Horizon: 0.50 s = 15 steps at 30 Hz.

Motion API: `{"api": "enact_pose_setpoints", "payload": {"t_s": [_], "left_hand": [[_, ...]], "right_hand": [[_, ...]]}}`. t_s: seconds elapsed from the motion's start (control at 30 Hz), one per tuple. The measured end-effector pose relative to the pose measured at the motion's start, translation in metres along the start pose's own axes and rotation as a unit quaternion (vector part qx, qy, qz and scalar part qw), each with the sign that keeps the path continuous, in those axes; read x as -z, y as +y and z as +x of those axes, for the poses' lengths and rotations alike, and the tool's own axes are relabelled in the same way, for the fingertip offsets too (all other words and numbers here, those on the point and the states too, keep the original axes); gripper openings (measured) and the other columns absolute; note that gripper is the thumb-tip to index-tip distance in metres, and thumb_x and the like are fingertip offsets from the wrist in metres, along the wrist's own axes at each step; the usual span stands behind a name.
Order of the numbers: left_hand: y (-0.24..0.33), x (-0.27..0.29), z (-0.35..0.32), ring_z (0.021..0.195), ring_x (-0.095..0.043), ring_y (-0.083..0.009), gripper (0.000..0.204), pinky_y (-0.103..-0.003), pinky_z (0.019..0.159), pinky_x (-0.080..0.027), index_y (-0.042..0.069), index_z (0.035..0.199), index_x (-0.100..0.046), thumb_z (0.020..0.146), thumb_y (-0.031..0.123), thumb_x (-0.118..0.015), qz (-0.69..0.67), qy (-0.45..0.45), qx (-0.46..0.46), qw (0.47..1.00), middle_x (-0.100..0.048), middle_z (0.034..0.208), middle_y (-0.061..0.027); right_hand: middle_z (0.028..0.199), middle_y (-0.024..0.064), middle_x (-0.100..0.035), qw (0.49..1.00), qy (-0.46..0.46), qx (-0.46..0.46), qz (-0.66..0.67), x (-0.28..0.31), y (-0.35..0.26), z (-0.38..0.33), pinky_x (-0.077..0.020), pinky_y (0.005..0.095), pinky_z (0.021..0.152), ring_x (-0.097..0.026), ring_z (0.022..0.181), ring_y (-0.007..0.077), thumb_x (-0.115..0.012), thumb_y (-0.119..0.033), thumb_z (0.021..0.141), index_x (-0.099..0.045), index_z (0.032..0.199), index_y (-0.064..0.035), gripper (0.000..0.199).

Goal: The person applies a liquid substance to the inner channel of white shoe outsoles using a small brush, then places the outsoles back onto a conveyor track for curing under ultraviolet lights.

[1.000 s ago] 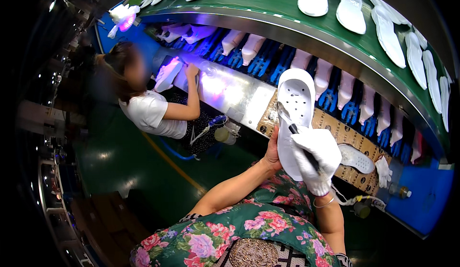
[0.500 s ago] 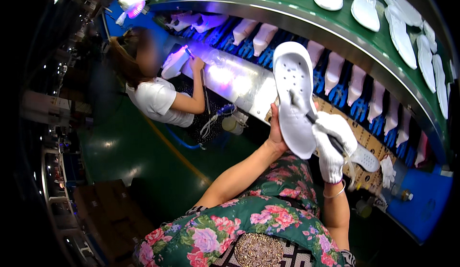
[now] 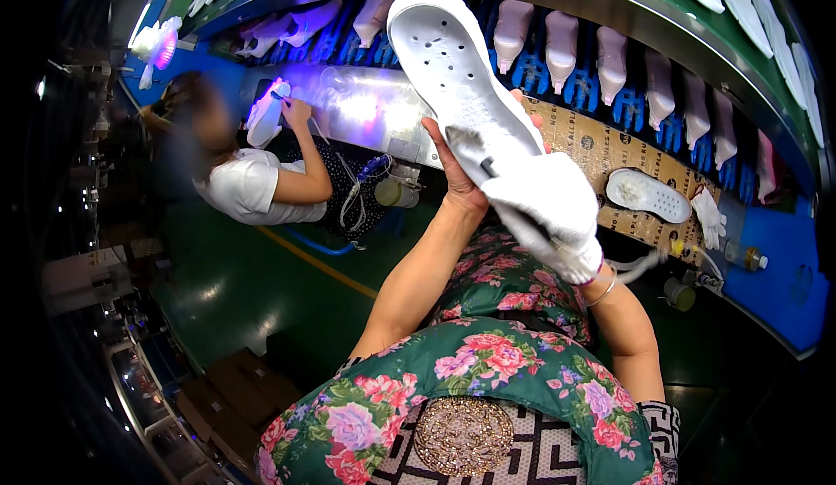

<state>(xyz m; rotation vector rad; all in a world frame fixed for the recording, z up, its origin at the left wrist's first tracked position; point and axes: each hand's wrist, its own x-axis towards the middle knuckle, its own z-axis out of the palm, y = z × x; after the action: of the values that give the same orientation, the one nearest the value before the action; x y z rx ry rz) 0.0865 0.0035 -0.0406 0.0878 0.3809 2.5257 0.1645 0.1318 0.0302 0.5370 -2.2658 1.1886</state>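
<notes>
A white shoe sole (image 3: pixel 440 58) with small holes at its toe end is held up in front of me, its toe pointing up and left. My left hand (image 3: pixel 466 185) is bare and grips it from beneath, thumb on the left edge and fingertips showing past the right edge. My right hand (image 3: pixel 549 202), in a white knitted glove, is closed around a brush whose dark handle (image 3: pixel 487 170) mostly hides behind the glove. The bristles (image 3: pixel 468 143) seem to touch the inside of the sole near its middle. The glove covers the heel end.
Another white sole (image 3: pixel 649 196) lies on printed cardboard (image 3: pixel 601 154), beside a loose white glove (image 3: pixel 709 218). Pale shoe uppers (image 3: pixel 562 50) hang along a rack with blue clamps. White soles (image 3: pixel 756 8) ride a green belt above. At left a co-worker (image 3: pixel 252 180) brushes a sole under violet light.
The view has shifted. The held sole now leans further left, and my gloved hand has come over its heel end, covering most of the brush handle. Both hands keep their hold.
</notes>
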Motion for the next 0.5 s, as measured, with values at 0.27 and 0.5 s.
{"api": "enact_pose_setpoints", "payload": {"t_s": [0.27,0.5], "left_hand": [[0.009,-0.002,-0.001,0.107,-0.06,-0.0437,0.113,-0.063,0.086,-0.052,0.002,0.14,-0.042,0.071,0.092,-0.048,-0.061,0.009,-0.016,0.998,-0.058,0.117,-0.0281],[0.023,0.009,-0.008,0.109,-0.058,-0.0494,0.11,-0.065,0.086,-0.051,0.014,0.154,-0.026,0.075,0.088,-0.049,-0.064,-0.038,0.04,0.996,-0.044,0.142,-0.0233]], "right_hand": [[0.092,0.0064,-0.073,0.994,0.008,-0.069,0.084,0.007,0.014,-0.004,-0.0543,0.0349,0.077,-0.069,0.084,0.0233,-0.076,-0.003,0.074,-0.076,0.096,-0.0099,0.024],[0.088,0.0049,-0.074,0.961,-0.058,-0.197,0.187,0.003,0.004,-0.013,-0.055,0.0323,0.076,-0.071,0.081,0.0185,-0.081,-0.006,0.073,-0.077,0.091,-0.009,0.019]]}}
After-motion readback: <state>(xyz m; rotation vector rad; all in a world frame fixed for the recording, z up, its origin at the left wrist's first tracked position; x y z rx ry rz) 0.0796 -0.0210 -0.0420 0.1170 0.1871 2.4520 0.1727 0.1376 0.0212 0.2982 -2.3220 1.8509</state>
